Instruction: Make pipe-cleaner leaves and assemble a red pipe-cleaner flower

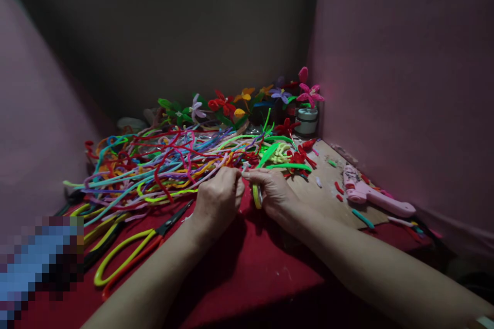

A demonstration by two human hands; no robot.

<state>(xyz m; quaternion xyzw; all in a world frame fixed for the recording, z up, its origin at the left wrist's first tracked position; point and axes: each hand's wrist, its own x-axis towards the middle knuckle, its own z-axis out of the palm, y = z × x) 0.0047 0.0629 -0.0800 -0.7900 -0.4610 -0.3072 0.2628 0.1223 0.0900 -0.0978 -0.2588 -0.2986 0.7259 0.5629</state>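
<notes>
My left hand (pixel 219 196) is closed, its thumb and fingers pinched together at the centre of the table. Its fingertips meet those of my right hand (pixel 275 194), which is closed too. A small white fuzzy piece (pixel 246 165) sticks up between them; which fingers grip it is hard to tell. Under my right fingers hangs a narrow yellow-rimmed roll of tape (pixel 257 196), held in that hand. Just behind my right hand lie green pipe-cleaner leaves (pixel 289 167) and a red pipe-cleaner flower (pixel 300 158).
Loose multicoloured pipe cleaners (pixel 170 159) heap up at the left. Scissors (pixel 129 257) with yellow and red handles lie before them. A pink glue gun (pixel 376 199) rests partly on a board (pixel 332 193) at right. Finished flowers (pixel 224 103) stand behind, near walls.
</notes>
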